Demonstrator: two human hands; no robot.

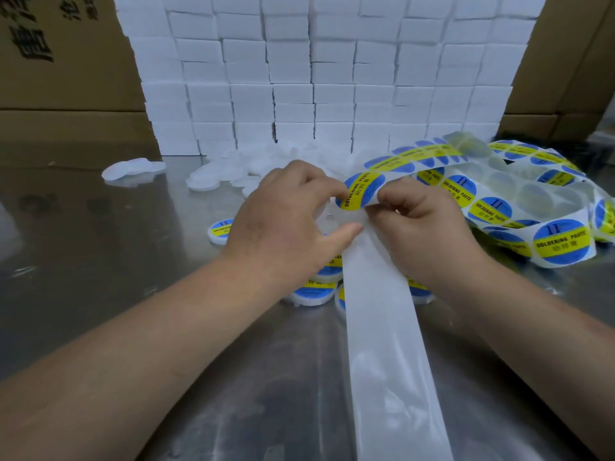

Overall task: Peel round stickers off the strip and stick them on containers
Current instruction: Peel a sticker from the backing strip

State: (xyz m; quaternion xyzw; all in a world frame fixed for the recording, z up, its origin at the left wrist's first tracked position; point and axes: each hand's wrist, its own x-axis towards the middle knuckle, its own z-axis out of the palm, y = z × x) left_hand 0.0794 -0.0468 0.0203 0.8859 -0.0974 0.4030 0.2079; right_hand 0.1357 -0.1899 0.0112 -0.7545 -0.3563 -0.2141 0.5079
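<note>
At the middle of the worktop [100, 261], your left hand [286, 224] pinches the edge of a round sticker [361, 191] while your right hand [419, 227] grips the strip [382, 327]. You are mid-peel. Next, probably, lift it clean and carry it to a bare container [133, 169] far left. Labelled containers [219, 229] crowd your wrists, so the left edge likely offers more room.

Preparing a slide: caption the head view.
Right hand peels a round soldering-paste sticker from the backing strip; left hand holds a white container.
</note>
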